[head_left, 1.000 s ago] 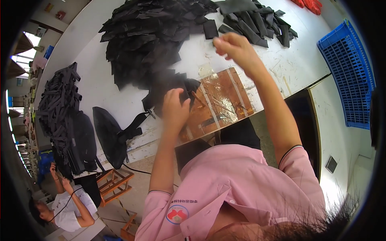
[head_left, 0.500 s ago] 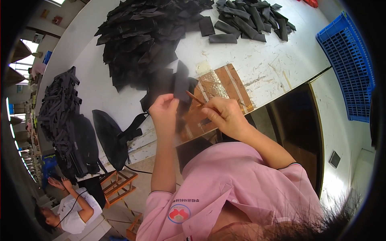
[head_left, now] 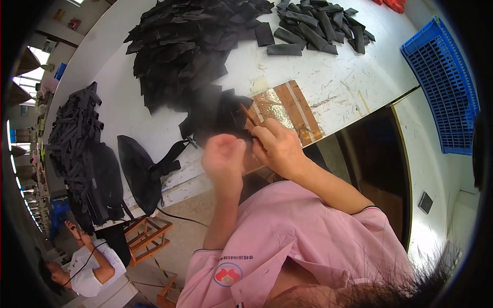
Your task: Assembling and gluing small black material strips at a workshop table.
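My right hand (head_left: 279, 146) is closed round a thin brown stick (head_left: 248, 115), which points up and away from me. My left hand (head_left: 224, 156) is blurred, its fingers curled in close beside the right one. Whatever those fingers pinch is hidden. Just beyond both hands, flat black fabric pieces (head_left: 210, 110) lie loosely overlapped. A brown wooden board (head_left: 303, 110) with pale strips and a shiny wet-looking patch sits under and beyond my right hand, at the table's near edge.
A large heap of black pieces (head_left: 174, 56) covers the far table (head_left: 354, 77); folded ones (head_left: 321, 25) lie at far right. Narrow black strips (head_left: 77, 123) and a dark pouch-like piece (head_left: 138, 174) lie left. A blue crate (head_left: 441, 82) stands right. A co-worker (head_left: 95, 267) sits at lower left.
My left hand has come toward me and right, closer to my right hand. The black piece upright by its fingers no longer shows there. My right hand has shifted slightly left, stick steeper.
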Motion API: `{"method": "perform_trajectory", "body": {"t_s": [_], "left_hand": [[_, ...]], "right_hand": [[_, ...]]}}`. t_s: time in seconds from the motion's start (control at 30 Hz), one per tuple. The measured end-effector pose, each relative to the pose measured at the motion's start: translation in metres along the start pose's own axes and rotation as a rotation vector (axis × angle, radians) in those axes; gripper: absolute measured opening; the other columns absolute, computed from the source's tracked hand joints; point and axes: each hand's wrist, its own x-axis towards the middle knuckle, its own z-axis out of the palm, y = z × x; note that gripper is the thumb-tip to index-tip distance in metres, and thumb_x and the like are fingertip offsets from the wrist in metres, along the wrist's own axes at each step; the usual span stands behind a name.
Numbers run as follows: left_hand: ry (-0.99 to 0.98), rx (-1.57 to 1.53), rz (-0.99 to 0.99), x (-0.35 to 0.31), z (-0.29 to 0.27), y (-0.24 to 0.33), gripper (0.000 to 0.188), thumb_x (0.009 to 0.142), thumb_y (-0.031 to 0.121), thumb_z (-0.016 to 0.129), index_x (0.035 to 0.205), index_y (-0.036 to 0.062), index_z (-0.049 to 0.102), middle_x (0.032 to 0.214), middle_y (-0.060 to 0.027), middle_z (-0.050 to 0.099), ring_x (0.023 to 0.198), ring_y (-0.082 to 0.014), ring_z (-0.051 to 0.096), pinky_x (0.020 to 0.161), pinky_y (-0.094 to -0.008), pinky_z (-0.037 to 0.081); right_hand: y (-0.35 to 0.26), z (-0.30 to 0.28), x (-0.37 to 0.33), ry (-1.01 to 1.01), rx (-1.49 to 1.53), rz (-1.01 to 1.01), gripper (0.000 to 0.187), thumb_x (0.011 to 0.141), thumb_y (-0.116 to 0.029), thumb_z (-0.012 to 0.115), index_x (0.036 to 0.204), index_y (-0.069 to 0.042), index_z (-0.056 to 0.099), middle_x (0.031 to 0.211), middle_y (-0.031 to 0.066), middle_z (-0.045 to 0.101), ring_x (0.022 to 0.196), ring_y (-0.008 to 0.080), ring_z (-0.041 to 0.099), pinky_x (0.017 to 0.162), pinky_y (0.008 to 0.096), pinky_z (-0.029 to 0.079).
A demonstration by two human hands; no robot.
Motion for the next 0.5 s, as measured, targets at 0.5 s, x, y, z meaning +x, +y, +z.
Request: {"method": "perform_trajectory", "body": {"t_s": [0.5], "left_hand": [[-0.06,-0.149,-0.156,0.002,-0.004,0.004,0.021,0.074,-0.011,0.051,0.093,-0.0021,0.051,0.078,-0.007,0.057,0.043,-0.0023,0.039,0.038,-0.0149,0.03]], "right_hand": [[0.008,0.004,-0.007,-0.299,1.435,0.994,0.016,0.085,-0.02,0.055,0.074,-0.009,0.052,0.063,-0.0047,0.045,0.055,0.0041,0.039,0.049,0.0173,0.032]]}}
